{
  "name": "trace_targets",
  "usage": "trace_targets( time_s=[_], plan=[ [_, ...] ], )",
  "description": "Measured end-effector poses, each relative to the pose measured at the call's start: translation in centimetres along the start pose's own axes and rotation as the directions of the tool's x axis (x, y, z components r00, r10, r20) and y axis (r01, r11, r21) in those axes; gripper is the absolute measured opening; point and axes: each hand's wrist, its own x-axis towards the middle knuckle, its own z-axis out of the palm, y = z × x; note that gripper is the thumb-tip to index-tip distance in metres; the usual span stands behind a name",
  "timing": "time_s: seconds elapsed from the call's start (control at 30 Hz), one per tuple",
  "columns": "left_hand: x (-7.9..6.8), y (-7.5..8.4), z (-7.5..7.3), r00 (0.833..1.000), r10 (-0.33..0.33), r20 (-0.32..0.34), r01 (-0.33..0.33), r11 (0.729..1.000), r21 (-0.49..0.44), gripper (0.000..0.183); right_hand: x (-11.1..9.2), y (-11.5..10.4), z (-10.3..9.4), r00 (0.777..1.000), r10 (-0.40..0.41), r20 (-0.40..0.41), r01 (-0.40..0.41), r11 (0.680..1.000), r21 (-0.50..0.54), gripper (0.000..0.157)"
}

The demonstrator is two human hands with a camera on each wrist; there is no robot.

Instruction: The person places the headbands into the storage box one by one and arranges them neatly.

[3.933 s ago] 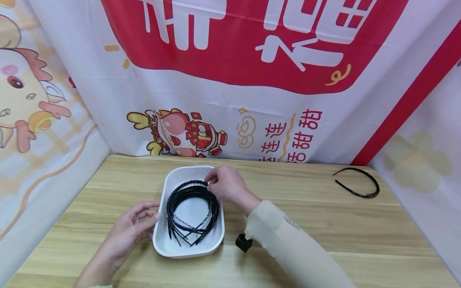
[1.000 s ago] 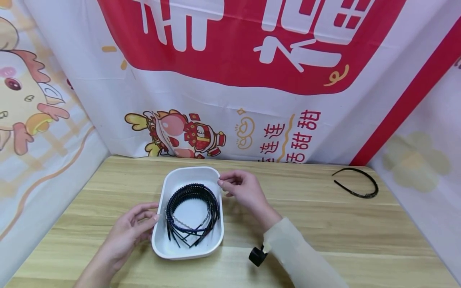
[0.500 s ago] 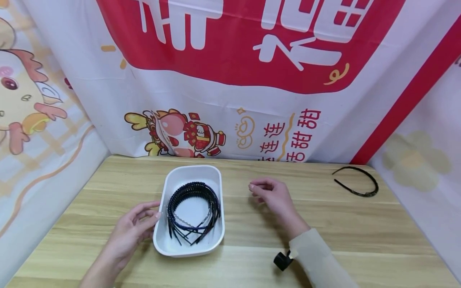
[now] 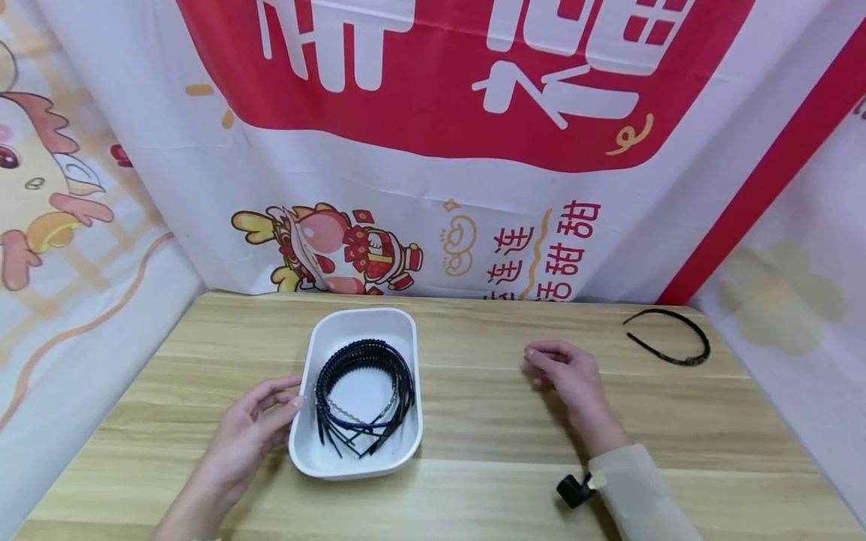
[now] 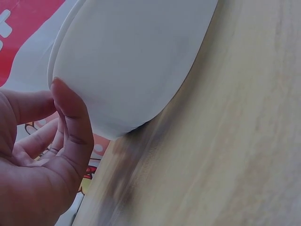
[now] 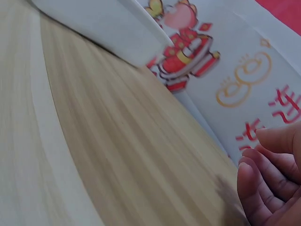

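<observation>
A white plastic bin stands on the table, and several black headbands lie stacked inside it, some ridged, one silvery and wavy. My left hand is at the bin's left side, with thumb and forefinger touching its outer wall near the rim; the left wrist view shows the thumb against that wall. Over the table to the right of the bin is my right hand, its fingers loosely bent and nothing between them. Farther right, a single black headband lies on the wood near the back corner.
The wooden table meets a printed cloth backdrop at its back edge, with cloth walls at left and right. A small black device is strapped at my right wrist, beside the pale sleeve.
My right hand has left the stack of headbands, passed the bin's right rim and moved off to the right. The left hand stays at the bin's left side.
</observation>
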Motion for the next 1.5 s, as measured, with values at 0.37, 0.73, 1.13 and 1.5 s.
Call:
trace_targets(
  time_s=[0.37,0.73,1.13,1.5],
  plan=[
    [-0.2,0.2,0.0,1.000,-0.019,-0.003,0.019,1.000,0.000,0.046,0.3,0.7,-4.3,0.992,0.046,-0.116,-0.048,0.999,-0.009,0.036],
    [-0.3,0.2,0.1,0.999,-0.033,-0.004,0.033,0.999,0.003,0.048,0.3,1.0,-7.2,0.982,0.075,-0.175,-0.067,0.996,0.055,0.016],
    [0.0,-0.1,0.0,1.000,-0.015,-0.010,0.015,1.000,-0.015,0.042,0.4,1.7,-10.4,0.969,0.086,-0.232,-0.042,0.982,0.185,0.014],
    [-0.2,0.3,0.1,0.999,-0.048,-0.019,0.048,0.999,0.006,0.048,0.2,1.8,-13.2,0.956,0.092,-0.277,-0.047,0.985,0.163,0.008]
  ],
)
